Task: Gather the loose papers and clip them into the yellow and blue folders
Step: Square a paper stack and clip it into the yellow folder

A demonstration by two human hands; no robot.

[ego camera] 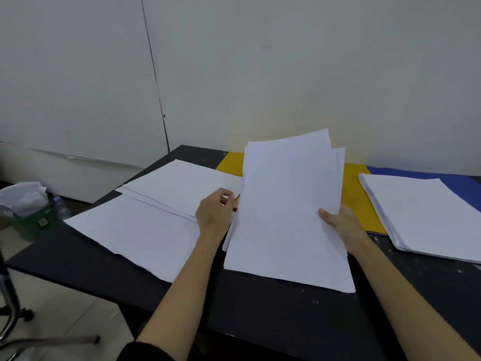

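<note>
Illumination is soft, even and moderately bright, with no harsh shadows. The white sheets are overexposed: no print is legible. A faint yellow cast lies on the wall (260, 74) directly above the yellow folder (359, 194). Wide-angle distortion bows the dark vertical seam left of the folder. Overall focus is soft; detail far left of the folder is smeared.

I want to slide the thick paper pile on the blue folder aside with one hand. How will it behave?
The thick pile would probably feel heavy and resist a light push. Its left edge is already fanned unevenly, so the loose sheets will likely shear apart. It may also drag the blue folder beneath it across the table.
</note>
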